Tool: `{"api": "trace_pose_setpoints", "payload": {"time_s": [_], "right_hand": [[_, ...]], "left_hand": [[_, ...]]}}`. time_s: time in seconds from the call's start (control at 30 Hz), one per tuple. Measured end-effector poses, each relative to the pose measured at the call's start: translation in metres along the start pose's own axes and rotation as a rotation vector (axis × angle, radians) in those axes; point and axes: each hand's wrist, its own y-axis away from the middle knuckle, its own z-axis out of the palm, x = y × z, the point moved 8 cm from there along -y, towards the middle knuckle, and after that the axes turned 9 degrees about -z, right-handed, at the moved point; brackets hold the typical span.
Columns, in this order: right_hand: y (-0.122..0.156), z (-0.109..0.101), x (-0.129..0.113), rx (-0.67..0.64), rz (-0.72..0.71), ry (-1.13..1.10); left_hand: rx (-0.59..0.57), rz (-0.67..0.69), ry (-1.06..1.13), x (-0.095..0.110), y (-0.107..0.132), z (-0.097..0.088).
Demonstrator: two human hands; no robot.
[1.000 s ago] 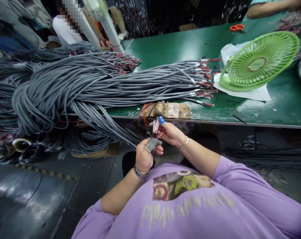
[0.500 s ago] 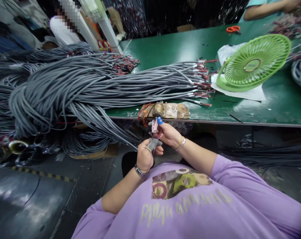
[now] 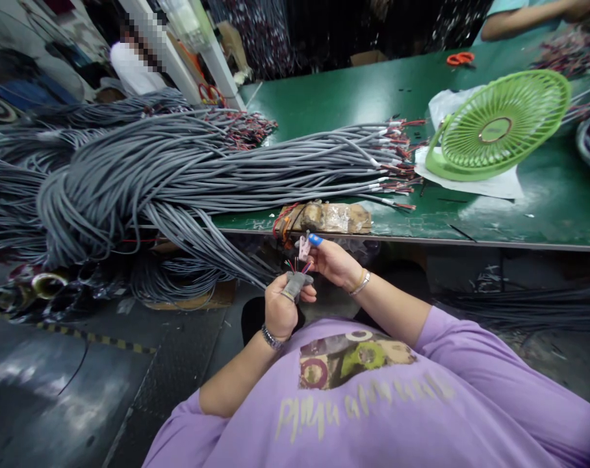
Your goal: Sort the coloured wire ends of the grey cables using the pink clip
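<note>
My left hand (image 3: 282, 310) is closed around the end of a grey cable, and a grey wrap covers its thumb. Several thin coloured wires (image 3: 295, 264) fan out above the fist. Close by on the right, my right hand (image 3: 338, 265) has its fingers curled toward these wires, with a blue cover (image 3: 315, 240) on the thumb. A pale pink clip-like piece (image 3: 304, 247) stands just left of that thumb. Whether the right fingers pinch the clip or a wire, I cannot tell. Just beyond my hands, a wooden block (image 3: 358, 218) with clear tape and orange ties lies along the table edge.
Grey cables (image 3: 256, 175) with stripped ends form a large pile on the green table (image 3: 363, 88). A green fan (image 3: 500, 127) stands on white paper at right, with orange scissors (image 3: 460, 59) behind it. Another person's arm (image 3: 524, 21) reaches in at top right.
My left hand has shifted slightly left, and the wires spread more widely above it. My right thumb has dropped a little. The view has moved slightly.
</note>
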Motion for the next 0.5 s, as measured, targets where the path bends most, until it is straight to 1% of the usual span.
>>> {"api": "trace_pose_setpoints", "payload": {"time_s": [0.1, 0.23, 0.37, 0.5], "right_hand": [[0.000, 0.001, 0.000, -0.015, -0.033, 0.037], [-0.002, 0.006, 0.003, -0.047, -0.044, -0.003], [-0.006, 0.008, 0.003, -0.017, -0.059, -0.088], [-0.007, 0.009, 0.002, 0.030, -0.068, -0.108]], "left_hand": [[0.002, -0.004, 0.015, 0.002, -0.003, 0.001], [0.001, -0.013, 0.017, -0.002, -0.009, 0.001], [-0.012, -0.023, 0.006, -0.007, -0.012, 0.001], [-0.019, -0.030, -0.024, -0.011, -0.014, 0.002]]}}
